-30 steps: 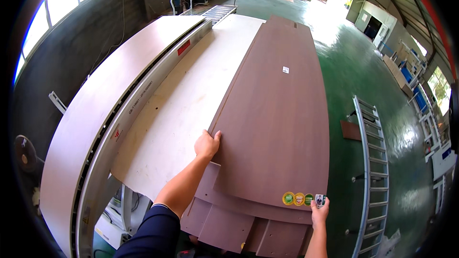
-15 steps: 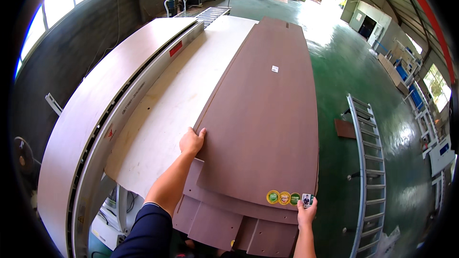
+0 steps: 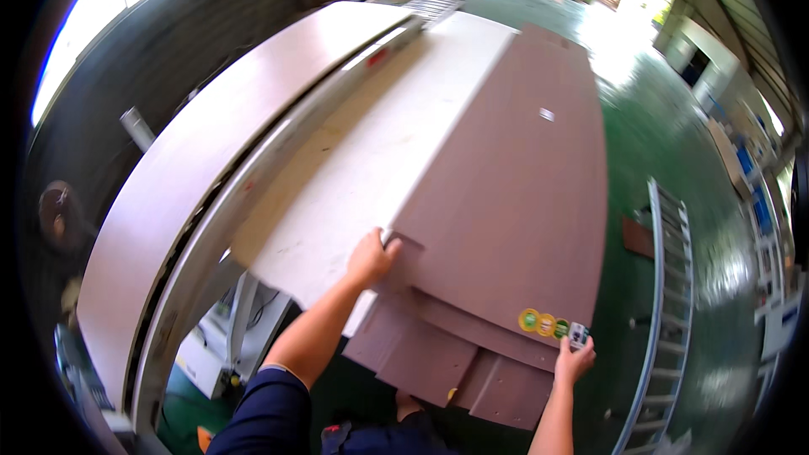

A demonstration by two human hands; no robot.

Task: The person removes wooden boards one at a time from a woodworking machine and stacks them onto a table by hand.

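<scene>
On the white table's (image 3: 379,135) right side, I see two hands on a brown board (image 3: 522,185).
From my remote seat, I have the board lying lengthwise over other brown boards (image 3: 430,358); the left hand (image 3: 371,258) is at its left edge, thumb toward the top, but blur means I cannot tell its grip, while the right hand (image 3: 575,360) pinches the near right corner beside round stickers (image 3: 545,325).

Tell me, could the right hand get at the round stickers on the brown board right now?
Probably yes: the right hand is at the board's near right corner, close to the stickers, and nothing appears to cover them.
</scene>
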